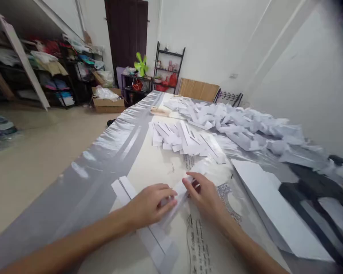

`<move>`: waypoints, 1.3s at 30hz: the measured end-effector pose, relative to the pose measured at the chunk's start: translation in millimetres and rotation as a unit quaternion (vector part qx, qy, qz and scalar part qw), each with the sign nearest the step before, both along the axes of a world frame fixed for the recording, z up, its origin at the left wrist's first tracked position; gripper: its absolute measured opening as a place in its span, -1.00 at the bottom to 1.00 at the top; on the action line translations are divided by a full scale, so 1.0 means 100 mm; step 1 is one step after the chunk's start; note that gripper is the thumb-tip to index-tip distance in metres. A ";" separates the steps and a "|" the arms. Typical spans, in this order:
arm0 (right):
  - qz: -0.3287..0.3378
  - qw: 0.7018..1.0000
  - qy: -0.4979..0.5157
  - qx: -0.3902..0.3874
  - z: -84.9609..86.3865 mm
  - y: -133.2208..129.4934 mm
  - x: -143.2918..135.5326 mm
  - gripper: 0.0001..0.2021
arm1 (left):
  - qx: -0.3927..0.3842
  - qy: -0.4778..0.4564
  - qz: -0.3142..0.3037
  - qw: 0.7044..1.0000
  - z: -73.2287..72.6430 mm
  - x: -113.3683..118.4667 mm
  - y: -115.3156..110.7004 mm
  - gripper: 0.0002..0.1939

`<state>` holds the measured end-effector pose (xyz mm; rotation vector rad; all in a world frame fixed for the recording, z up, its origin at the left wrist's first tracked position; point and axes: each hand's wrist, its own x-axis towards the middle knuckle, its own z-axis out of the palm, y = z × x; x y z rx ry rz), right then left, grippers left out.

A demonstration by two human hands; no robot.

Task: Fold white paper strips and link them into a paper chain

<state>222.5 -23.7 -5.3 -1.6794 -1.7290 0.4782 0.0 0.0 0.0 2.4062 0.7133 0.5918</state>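
Note:
A narrow white paper strip (180, 189) lies slantwise between my two hands. My left hand (156, 201) pinches its near part, thumb and fingers close together. On the strip's far part, my right hand (201, 190) has its thumb and fingertips closed. Under my left hand and forearm are other long white strips (157, 243), partly hidden by them. Beneath everything is a cream sheet (148, 160) with handwriting and drawings on it. Beyond my hands, several white folded paper pieces (177, 137) lie in a spread pile.
A big heap of white folded papers (231, 121) covers the table's far right. Large white sheets (274, 201) lie right of my right hand, beside dark material (311, 198). The table's grey cover (103, 171) runs along the left edge. A cardboard box (108, 106) stands on the floor.

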 end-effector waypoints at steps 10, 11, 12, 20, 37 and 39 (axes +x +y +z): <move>0.206 0.973 0.036 -0.101 0.12 -0.02 0.15 -0.55 | 0.209 -0.016 0.031 0.977 -0.02 -0.11 0.17 -0.70; 0.210 0.971 0.032 -0.111 0.13 -0.04 0.14 -0.51 | 0.221 0.009 0.038 0.975 -0.05 -0.12 0.20 -0.70; 0.206 0.971 0.023 -0.117 0.13 -0.05 0.12 -0.49 | 0.226 0.035 0.038 0.973 -0.08 -0.12 0.23 -0.70; 0.149 0.978 -0.076 -0.126 0.08 -0.07 0.06 -0.47 | 0.220 0.099 0.019 0.970 -0.16 -0.13 0.22 -0.60; 0.104 0.990 -0.091 -0.033 0.05 -0.07 -0.02 -0.65 | 0.222 0.141 0.029 0.964 -0.13 -0.16 0.21 -0.56; 0.157 0.984 -0.076 -0.030 0.09 -0.10 0.00 -0.63 | 0.228 0.146 0.024 0.962 -0.13 -0.16 0.22 -0.55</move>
